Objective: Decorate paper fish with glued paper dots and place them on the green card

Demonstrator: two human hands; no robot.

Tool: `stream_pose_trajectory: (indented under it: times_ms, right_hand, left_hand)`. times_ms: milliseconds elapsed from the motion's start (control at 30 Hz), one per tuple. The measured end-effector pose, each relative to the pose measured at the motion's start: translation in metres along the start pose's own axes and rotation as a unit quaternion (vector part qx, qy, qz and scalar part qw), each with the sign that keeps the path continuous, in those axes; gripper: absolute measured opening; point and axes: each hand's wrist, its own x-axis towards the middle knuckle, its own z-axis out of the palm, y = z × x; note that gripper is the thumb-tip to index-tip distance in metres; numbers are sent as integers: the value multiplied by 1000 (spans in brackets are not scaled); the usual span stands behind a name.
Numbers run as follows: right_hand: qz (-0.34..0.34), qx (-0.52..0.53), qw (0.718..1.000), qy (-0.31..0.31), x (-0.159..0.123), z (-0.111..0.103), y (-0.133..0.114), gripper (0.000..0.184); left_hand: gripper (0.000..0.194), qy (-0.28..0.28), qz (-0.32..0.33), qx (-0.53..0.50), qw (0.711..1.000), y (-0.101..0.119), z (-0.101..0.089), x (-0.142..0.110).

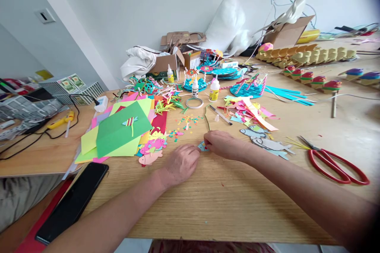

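Note:
My left hand and my right hand rest on the wooden table, fingertips meeting over a small light-blue paper cut-out with a red mark. Both hands are curled and pinch or press this piece between them. Pink and yellow paper fish lie just left of my left hand. Grey and blue paper fish lie to the right of my right hand.
A stack of coloured paper sheets lies at left, a black phone near the front edge. Red scissors lie at right. Glue bottles, a tape ring, a pen, paper scraps and finished paper crafts crowd the back.

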Motion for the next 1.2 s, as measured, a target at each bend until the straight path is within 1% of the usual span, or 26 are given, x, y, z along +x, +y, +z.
stream_pose_trajectory:
  times_ms: [333,567,900,1200]
  right_hand:
    - [6,-12,1000,0,-1,1,0,23]
    - [10,-19,1000,-5,-2,-2,-4,24]
    - [1,-18,1000,22,-1,3,0,22]
    - [12,0,999,31,-4,-3,5,22]
  left_hand:
    - [12,-5,2,9,1000,0,-1,0]
    - [13,-5,3,8,1000,-1,0,0]
    - [12,-1,9,16,1000,-1,0,0]
    - [14,6,9,3,1000,-2,2,0]
